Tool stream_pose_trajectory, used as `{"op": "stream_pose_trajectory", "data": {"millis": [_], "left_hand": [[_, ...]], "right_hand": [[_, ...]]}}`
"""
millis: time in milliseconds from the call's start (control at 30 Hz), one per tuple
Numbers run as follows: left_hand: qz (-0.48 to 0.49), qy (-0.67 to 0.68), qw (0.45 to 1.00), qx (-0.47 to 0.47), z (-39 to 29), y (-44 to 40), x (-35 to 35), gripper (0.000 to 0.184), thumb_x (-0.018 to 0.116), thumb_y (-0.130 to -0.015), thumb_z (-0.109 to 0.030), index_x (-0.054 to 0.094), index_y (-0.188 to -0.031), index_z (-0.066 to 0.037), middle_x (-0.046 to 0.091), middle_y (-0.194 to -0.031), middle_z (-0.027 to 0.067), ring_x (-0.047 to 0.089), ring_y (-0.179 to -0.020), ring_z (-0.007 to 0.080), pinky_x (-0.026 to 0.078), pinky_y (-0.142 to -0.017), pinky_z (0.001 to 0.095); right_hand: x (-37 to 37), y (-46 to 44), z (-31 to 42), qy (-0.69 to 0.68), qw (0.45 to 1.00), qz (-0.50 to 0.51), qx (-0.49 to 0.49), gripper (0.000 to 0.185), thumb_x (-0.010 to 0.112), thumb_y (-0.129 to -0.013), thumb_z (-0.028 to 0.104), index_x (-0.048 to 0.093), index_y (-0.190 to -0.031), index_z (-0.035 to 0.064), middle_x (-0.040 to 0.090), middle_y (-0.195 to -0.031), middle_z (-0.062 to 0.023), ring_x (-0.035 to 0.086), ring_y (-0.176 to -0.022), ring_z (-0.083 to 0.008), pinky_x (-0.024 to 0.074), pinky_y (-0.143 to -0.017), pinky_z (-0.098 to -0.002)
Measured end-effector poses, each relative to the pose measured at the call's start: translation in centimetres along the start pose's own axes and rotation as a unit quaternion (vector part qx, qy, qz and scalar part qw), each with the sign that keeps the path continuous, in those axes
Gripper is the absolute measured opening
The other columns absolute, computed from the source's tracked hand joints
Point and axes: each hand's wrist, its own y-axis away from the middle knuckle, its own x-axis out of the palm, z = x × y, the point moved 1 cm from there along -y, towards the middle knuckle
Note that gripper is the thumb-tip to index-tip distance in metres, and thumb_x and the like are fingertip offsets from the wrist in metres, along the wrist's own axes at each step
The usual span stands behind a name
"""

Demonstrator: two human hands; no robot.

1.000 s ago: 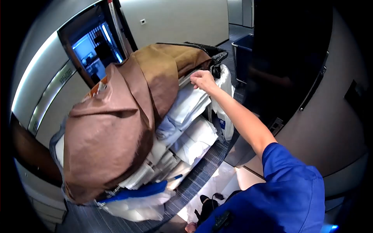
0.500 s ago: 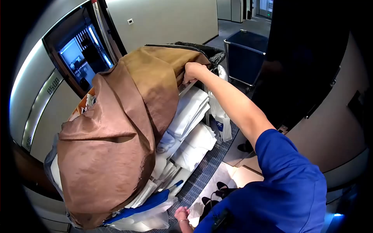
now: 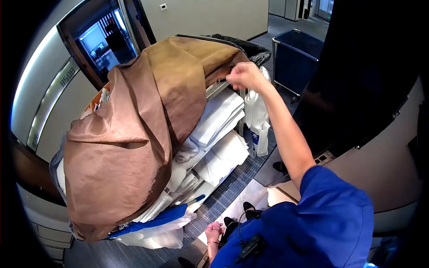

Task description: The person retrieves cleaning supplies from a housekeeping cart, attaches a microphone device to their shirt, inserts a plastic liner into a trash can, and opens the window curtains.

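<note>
A brown cloth cover [image 3: 116, 165] drapes over a loaded cart. My right hand [image 3: 246, 77] is at the cover's far right corner, with fingers curled and pinched together beside the cart's top edge. Whether cloth or some small thing sits between those fingertips cannot be made out. Below the cover's edge lie folded white towels [image 3: 221, 118] and more white linen [image 3: 223, 156] on a lower level. My left hand [image 3: 213, 232], with a bracelet on the wrist, hangs low near my shoes, closed in a loose fist and apart from the cart.
A black bag [image 3: 257, 52] lines the cart's far end, with white plastic bags [image 3: 257, 111] hanging there. A dark blue bin cart [image 3: 295, 60] stands beyond. White plastic [image 3: 156, 234] and a blue item [image 3: 154, 219] protrude at the near end. An open doorway [image 3: 100, 44] is at left.
My right hand has drawn back from the cover's edge, toward me, and its fingers now show more. The view has shifted; the cover looks about the same. My left hand remains low.
</note>
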Motion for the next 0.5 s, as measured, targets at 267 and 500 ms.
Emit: {"op": "stream_pose_trajectory", "data": {"millis": [267,500], "left_hand": [[0.105,0.027,0.962,0.251,-18.2,5.4,9.4,0.027,0.058,-0.091,-0.012,0.053,-0.113,0.002,0.066,-0.095,0.0125,0.064,-0.075,0.0177,0.053,-0.066,0.0291],[0.023,0.037,0.945,0.325,-17.6,4.1,10.8,0.01,0.059,-0.088,-0.008,0.065,-0.086,0.001,0.064,-0.077,0.0038,0.057,-0.067,0.0082,0.047,-0.063,0.0218]], "right_hand": [[10.5,17.1,-6.0,-0.259,0.906,0.307,0.134,0.012,0.059,-0.086,0.006,0.059,-0.096,-0.0002,0.064,-0.081,-0.0088,0.065,-0.072,-0.0145,0.0529,-0.06,-0.0248],[15.3,26.4,-11.4,-0.258,0.878,0.315,0.251,0.013,0.06,-0.088,0.013,0.06,-0.093,0.0014,0.066,-0.083,-0.0074,0.064,-0.075,-0.0145,0.0511,-0.064,-0.0257]]}}
